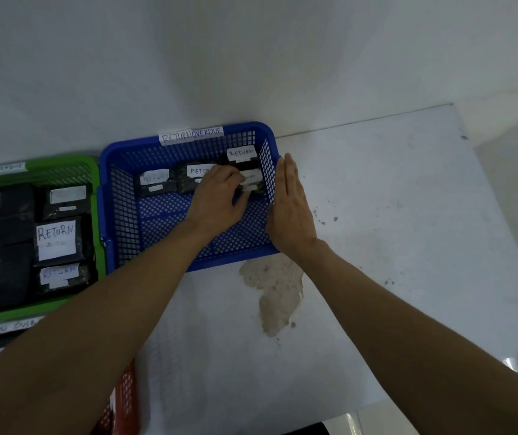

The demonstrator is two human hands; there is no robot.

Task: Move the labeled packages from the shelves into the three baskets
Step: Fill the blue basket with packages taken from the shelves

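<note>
The blue basket (185,196) stands on the white table (392,215), its far rim against the wall and bearing a paper tag (191,135) that reads RETURNOVERDUE; inside it, along the far wall, lie black packages with white RETURN labels: one at the basket's left (154,181), one in the middle (192,178), one in the far right corner (241,156); the left hand (220,196) reaches down into the basket, its fingers curled onto a fourth labeled package (251,183) at the basket's right side, pinching or pressing its near edge, which of the two I cannot tell; the right hand (290,202) lies flat against the outside of the basket's right wall, fingers straight and together, holding nothing; touching the blue basket's left side is a green basket (93,196), filled with more black packages, one label (55,239) plainly reading RETURN; nearer than the blue basket, toward the lower left, part of a red basket (122,400) shows; just beside the blue basket's near rim the table's surface has a worn tan patch (275,293).
</note>
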